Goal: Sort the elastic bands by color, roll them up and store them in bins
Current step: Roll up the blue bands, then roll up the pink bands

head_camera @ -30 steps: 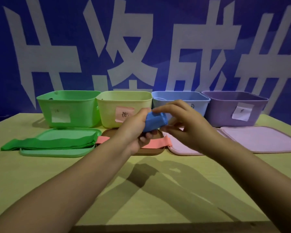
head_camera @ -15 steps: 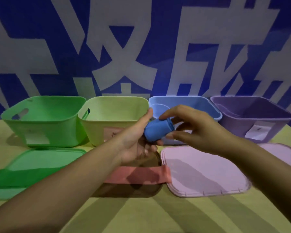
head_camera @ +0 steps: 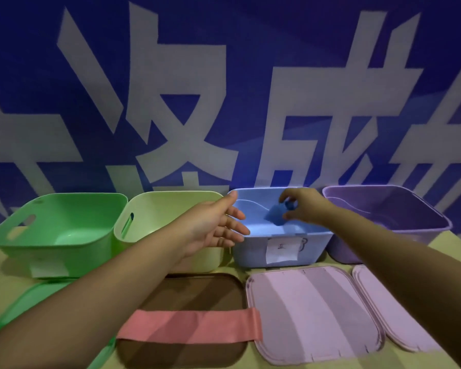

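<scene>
My right hand (head_camera: 302, 209) pinches the blue roll (head_camera: 276, 215) over the blue bin (head_camera: 285, 249); at its nine o'clock, my left hand (head_camera: 210, 227) spreads its fingers (head_camera: 234, 222) wide.

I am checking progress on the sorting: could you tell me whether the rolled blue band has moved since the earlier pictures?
Yes. The rolled blue band, earlier in front of the blue bin, is now over its opening, held by the right hand.
</scene>
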Tool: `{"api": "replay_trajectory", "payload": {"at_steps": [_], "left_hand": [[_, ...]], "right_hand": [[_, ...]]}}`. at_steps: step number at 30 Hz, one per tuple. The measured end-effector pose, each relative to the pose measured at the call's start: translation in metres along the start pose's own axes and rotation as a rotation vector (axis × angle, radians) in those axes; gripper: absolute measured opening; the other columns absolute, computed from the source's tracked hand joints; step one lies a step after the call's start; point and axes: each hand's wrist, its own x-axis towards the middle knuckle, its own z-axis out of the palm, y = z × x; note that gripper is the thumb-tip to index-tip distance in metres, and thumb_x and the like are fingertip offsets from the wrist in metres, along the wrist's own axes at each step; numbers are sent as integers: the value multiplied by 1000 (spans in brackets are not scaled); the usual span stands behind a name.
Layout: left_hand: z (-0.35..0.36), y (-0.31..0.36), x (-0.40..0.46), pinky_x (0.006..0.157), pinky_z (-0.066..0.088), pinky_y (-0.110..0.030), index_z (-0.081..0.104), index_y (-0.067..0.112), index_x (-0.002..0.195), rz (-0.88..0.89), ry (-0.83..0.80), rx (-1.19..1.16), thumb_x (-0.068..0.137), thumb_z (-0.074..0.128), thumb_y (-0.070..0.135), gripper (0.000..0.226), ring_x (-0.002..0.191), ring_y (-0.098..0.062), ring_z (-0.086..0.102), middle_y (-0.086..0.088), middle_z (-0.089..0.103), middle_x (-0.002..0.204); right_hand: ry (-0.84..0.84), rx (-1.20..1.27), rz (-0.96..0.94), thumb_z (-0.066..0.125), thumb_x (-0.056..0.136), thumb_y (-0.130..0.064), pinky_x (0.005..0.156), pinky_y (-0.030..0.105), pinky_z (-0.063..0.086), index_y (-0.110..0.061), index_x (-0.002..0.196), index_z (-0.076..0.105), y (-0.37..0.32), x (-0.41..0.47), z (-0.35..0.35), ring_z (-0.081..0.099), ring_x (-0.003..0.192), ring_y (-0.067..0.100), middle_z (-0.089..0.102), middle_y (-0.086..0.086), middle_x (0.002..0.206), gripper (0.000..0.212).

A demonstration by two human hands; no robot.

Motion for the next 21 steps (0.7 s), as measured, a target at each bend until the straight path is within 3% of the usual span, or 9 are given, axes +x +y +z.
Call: {"api": "replay_trajectory", "payload": {"at_steps": [5, 9, 13, 16, 21], "left_hand": [[-6, -4, 30, 60, 49, -26, 59, 9, 98, -11, 10, -9, 95, 39, 51, 47, 58, -15, 64, -11, 71, 81], [-6, -8, 48, 57, 52, -25, 58, 8, 97, -57, -40, -35, 95, 39, 49, 46, 57, -15, 65, -10, 70, 77], [-6, -7, 61, 54, 52, -26, 59, 8, 96, -68, -73, -54, 95, 39, 50, 46, 58, -16, 65, -10, 70, 74], [-7, -7, 66, 55, 52, -26, 59, 8, 96, -76, -84, -49, 95, 39, 50, 47, 58, -16, 65, -9, 70, 75], [-8, -13, 68, 54, 53, -25, 58, 7, 97, -102, -92, -67, 95, 39, 50, 47, 58, -16, 65, -9, 70, 73]], "right_hand": [[-200, -64, 50, 75, 78, -16, 83, 27, 45, -17, 116, 56, 13, 44, 32, 55, 100, 24, 56, 9, 121, 43], [-344, -87, 78, 76, 76, -17, 86, 32, 52, -18, 114, 56, 20, 66, 49, 58, 101, 28, 56, 10, 119, 43], [-386, -143, 57, 79, 74, -18, 86, 34, 52, -17, 110, 56, 25, 77, 62, 58, 96, 26, 60, 10, 113, 43], [-428, -161, 37, 79, 73, -19, 77, 31, 48, -16, 110, 54, 27, 82, 68, 54, 89, 24, 59, 10, 111, 45], [-480, -153, 32, 77, 76, -19, 84, 33, 48, -15, 116, 52, 29, 84, 73, 54, 91, 24, 59, 13, 116, 47]]}}
